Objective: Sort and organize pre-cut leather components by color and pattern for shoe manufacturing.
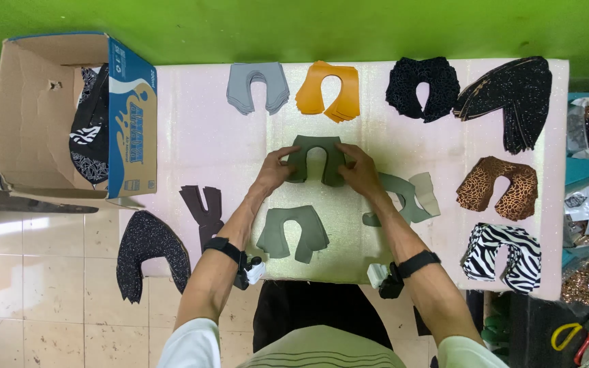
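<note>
Olive-green fabric, a U-shaped cut piece [316, 159], lies at the middle of the pale pink table [185, 136], pinched at both sides: the left hand [275, 169] closes fingers on its left arm, the right hand [359, 169] on its right arm. A second green piece [292, 233] lies nearer the front edge. Grey pieces [258, 86] and orange pieces [328, 90] line the far edge; a cardboard box [35, 116] stands off the left edge

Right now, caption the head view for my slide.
Both hands, left and right, hold an olive fabric piece over a pink table of sorted cutouts.
</note>
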